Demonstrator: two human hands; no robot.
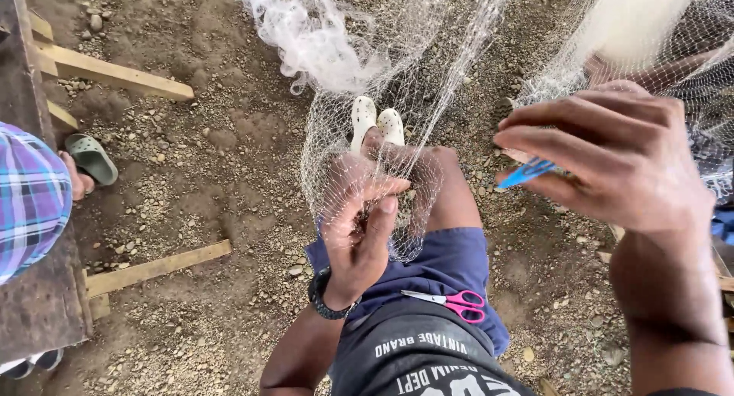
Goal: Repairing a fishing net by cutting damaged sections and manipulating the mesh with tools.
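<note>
A fine white fishing net (428, 67) hangs over my knees and drapes down from the top of the view. My left hand (359, 228) pinches a fold of its mesh between thumb and fingers, just above my blue shorts. My right hand (612, 155) is raised at the right, closed around a small blue netting needle (527, 171) whose tip points left toward the net. A pair of pink-handled scissors (451, 300) lies on my lap. My feet wear white clogs (376, 123) seen through the mesh.
The ground is dirt and gravel (229, 136). Wooden planks (115, 73) and a dark bench (30, 289) stand at the left. Another person in a plaid shirt (30, 197) sits there, a green clog (92, 157) on one foot.
</note>
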